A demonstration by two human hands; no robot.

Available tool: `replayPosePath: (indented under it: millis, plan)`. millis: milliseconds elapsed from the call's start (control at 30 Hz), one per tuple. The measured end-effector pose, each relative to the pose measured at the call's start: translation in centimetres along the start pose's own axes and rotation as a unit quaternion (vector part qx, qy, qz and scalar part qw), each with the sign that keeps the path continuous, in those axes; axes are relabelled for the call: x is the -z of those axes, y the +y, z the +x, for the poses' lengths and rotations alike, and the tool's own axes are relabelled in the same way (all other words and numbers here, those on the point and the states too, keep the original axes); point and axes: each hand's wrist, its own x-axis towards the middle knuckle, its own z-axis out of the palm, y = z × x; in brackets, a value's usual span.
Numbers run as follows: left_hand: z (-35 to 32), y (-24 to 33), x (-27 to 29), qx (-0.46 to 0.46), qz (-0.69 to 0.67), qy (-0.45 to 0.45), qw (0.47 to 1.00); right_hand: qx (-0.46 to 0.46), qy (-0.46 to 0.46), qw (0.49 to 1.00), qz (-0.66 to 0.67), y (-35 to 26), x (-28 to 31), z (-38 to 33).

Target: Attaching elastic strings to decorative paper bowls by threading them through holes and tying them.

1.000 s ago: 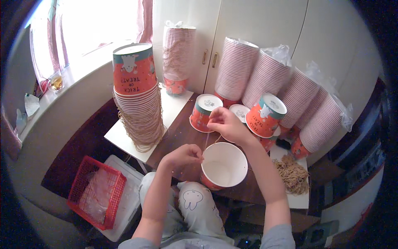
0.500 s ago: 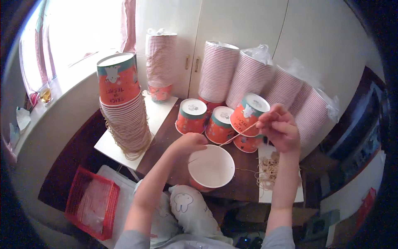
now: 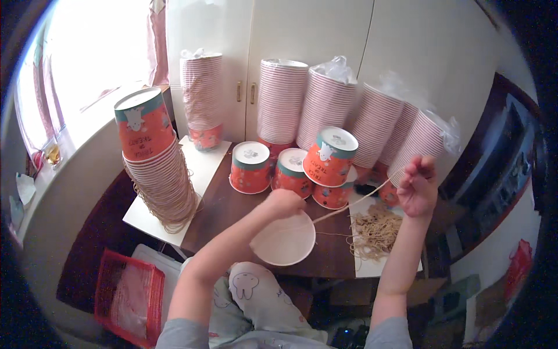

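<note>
my left hand point(image 3: 285, 203) grips the rim of the paper cup point(image 3: 283, 238) over the dark table point(image 3: 224, 209); my right hand point(image 3: 417, 187) is raised, pinching a taut string point(image 3: 354, 203) running from the cup. i judge the cup light and easily crushed, best held at the rim, and the string limp and thin. loose strings point(image 3: 375, 232) lie beside it, cup stacks point(image 3: 325, 107) behind.

Dark wooden table point(image 3: 224, 212) mid-frame, bearing upturned orange cups point(image 3: 250, 167), white boards point(image 3: 200, 160), string pile point(image 3: 375, 232).
</note>
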Motion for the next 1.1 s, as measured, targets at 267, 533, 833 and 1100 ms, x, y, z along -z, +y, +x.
replayPosePath:
  millis: [267,533,833,1100]
  plan:
    - [-6.1,-3.0,-1.7,0.209,-0.259,0.151,0.931,-0.085,0.076,0.956,-0.270,4.7,-1.3,-0.7]
    - [-13.1,2.0,-2.4,0.339,-0.297,0.128,0.883,-0.277,0.104,0.911,-0.288,14.8,-2.6,-3.8]
    - [-13.5,0.5,0.6,0.233,-0.372,0.363,0.822,-0.352,0.044,0.858,-0.371,17.7,-3.4,-4.5]
    - [-13.3,-2.0,-2.7,0.261,-0.378,0.266,0.847,-0.235,-0.210,0.617,-0.721,23.0,-0.2,-7.2]
